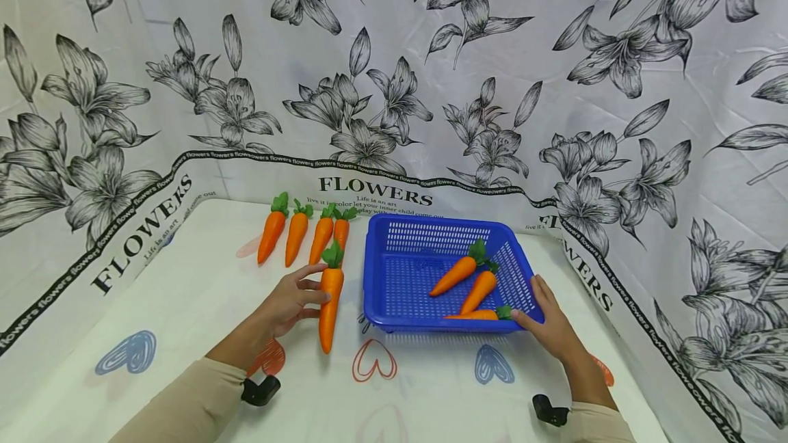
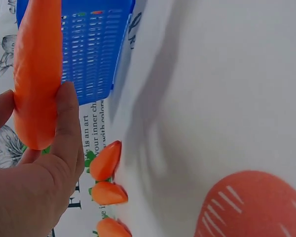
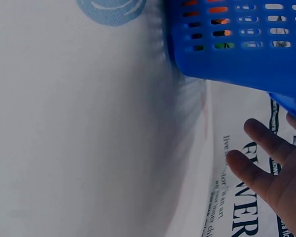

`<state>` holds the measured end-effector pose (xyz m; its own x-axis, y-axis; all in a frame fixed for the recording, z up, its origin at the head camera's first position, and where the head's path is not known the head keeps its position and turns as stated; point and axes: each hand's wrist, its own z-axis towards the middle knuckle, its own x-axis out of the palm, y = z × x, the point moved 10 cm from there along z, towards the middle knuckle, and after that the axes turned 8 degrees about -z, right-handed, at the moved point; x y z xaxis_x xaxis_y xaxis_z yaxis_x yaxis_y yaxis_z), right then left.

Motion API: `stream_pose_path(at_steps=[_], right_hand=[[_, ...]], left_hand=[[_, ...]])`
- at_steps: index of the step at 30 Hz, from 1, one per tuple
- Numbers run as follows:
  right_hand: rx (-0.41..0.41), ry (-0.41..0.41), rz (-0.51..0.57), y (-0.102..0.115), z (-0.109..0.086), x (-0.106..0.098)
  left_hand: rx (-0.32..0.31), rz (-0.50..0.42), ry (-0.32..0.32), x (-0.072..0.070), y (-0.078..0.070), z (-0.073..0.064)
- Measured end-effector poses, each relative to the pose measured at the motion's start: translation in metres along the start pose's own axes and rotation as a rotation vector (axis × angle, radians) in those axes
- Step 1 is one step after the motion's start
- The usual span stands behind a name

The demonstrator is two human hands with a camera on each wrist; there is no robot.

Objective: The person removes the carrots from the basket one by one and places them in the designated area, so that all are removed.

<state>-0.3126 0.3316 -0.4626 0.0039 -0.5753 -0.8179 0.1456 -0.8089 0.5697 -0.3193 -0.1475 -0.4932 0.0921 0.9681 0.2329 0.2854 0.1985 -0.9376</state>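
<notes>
My left hand (image 1: pixel 299 303) pinches an orange toy carrot (image 1: pixel 331 292) between thumb and fingers, its green leafy top pointing away from me. The left wrist view shows this carrot (image 2: pixel 38 74) close up, above the tabletop. My right hand (image 1: pixel 552 325) is at the near right corner of a blue plastic basket (image 1: pixel 394 323), thumb at the front rim and fingers along the right side. In the right wrist view, fingers (image 3: pixel 251 173) of that hand are straight and spread beneath the basket's edge. Three carrots (image 1: pixel 479 291) lie inside the basket, toward its right side.
Several more carrots (image 1: pixel 297 238) lie in a row at the back left of the table, leafy tops toward the wall. A white cloth with printed hearts (image 1: pixel 374 361) covers the table. Behind hangs a flower-patterned curtain (image 1: pixel 369 108).
</notes>
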Motion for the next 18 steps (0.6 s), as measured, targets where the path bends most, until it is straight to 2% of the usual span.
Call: stream_pose_path(at_steps=[10,18], right_hand=[[-0.005,-0.010,-0.005,-0.001,0.001,-0.001],[-0.008,-0.010,-0.007,-0.002,0.002,0.000]], left_hand=[[-0.047,0.034,-0.041,-0.005,0.015,0.005],[-0.027,0.096,-0.054,-0.010,0.022,0.012]])
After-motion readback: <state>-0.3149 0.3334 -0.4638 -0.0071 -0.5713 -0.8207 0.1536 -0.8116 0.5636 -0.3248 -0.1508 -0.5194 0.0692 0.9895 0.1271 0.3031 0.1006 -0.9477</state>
